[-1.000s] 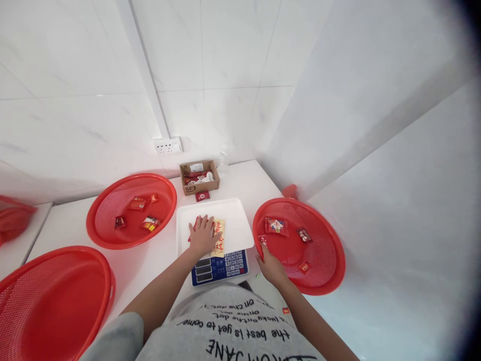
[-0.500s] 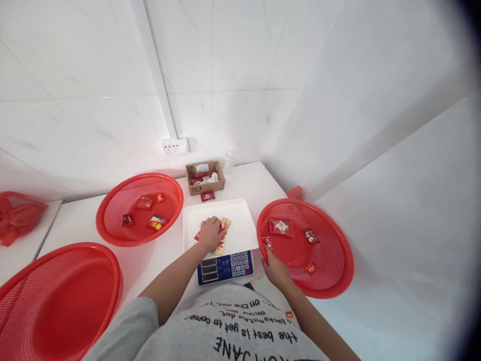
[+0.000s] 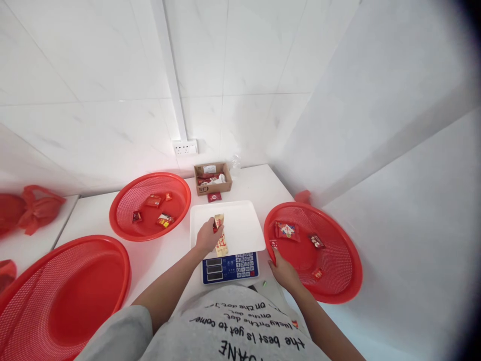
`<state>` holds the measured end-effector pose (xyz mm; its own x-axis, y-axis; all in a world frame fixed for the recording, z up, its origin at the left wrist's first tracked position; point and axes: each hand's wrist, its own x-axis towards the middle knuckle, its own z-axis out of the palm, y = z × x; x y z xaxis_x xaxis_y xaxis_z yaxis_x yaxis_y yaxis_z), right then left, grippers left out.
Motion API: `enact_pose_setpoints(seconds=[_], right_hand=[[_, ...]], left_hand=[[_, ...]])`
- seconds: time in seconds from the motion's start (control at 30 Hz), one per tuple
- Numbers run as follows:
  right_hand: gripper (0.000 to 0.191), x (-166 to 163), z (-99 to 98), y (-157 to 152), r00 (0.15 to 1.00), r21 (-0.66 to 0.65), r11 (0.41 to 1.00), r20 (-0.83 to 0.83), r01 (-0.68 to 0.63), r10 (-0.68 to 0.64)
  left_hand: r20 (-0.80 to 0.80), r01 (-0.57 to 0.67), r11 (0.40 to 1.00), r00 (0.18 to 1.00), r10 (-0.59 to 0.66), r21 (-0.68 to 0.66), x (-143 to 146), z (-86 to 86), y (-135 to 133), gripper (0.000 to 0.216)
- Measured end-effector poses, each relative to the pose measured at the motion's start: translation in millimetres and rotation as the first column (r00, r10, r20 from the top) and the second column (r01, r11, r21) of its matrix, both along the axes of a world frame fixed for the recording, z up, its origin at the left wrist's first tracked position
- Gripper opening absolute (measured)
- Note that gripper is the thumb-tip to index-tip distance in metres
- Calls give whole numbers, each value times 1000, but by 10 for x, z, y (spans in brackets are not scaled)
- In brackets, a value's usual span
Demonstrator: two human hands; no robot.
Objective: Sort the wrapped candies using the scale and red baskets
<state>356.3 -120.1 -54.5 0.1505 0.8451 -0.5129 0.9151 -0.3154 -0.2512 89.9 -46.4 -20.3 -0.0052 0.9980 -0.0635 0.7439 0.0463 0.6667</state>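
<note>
Over the white pan (image 3: 246,225) of a digital scale (image 3: 230,268), my left hand (image 3: 206,236) is closed on a long cream-coloured snack packet (image 3: 221,238) with red print. A dark red wrapper shows by its fingertips; the palm hides the rest. My right hand (image 3: 282,271) grips the near-left rim of a red plastic basket (image 3: 351,260). Inside that basket lie a larger red snack packet (image 3: 287,230), a small dark red packet (image 3: 316,241) and a small orange-red one (image 3: 317,274). A further red-and-white packet (image 3: 274,243) lies against the rim beside my right fingers.
A red basket (image 3: 116,213) with several small packets stands at left, a larger red basket (image 3: 126,281) nearer me. Behind the scale sits a cardboard box (image 3: 213,187) of wrapped snacks, a red packet (image 3: 214,197) before it. Red bags (image 3: 43,208) lie far left.
My left hand has lifted slightly and closed on the packets that lay on the pan. The pan's surface now shows bare. My right hand stays on the basket rim. The view has shifted left.
</note>
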Motion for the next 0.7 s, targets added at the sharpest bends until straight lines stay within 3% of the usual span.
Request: enact_pose_setpoints(seconds=[0.07,0.13,0.2,0.33,0.43,0.57,0.7], right_hand=[[57,-7,25,-3,1000,-4,1000,-7,3,-3],[58,-10,41,-7,1000,0,1000,-22,3,-3],[59,-10,45,-12,999,13,1000,-37,2,-1],[59,-10,39,-13,999,26,1000,-43,8,-6],[59,-12,45,-11,999,17,1000,-29,14,-13],[59,-14,54,-15,999,21,1000,-36,0,1],[59,-9,34,-19,999,34,999,-40,1,0]], left_hand=[[327,-133,989,934,147,-64,-35,68,-32,16],[627,-231,957,723,290,-177,-57,140,-56,20],[759,-248,926,532,376,-285,-70,201,-67,22],[816,-196,861,276,508,-470,-97,245,-52,16],[774,-149,790,160,612,-594,-121,216,-24,11],[690,-112,694,77,720,-712,-145,188,-4,5],[653,-109,653,42,756,-749,-151,216,-15,4]])
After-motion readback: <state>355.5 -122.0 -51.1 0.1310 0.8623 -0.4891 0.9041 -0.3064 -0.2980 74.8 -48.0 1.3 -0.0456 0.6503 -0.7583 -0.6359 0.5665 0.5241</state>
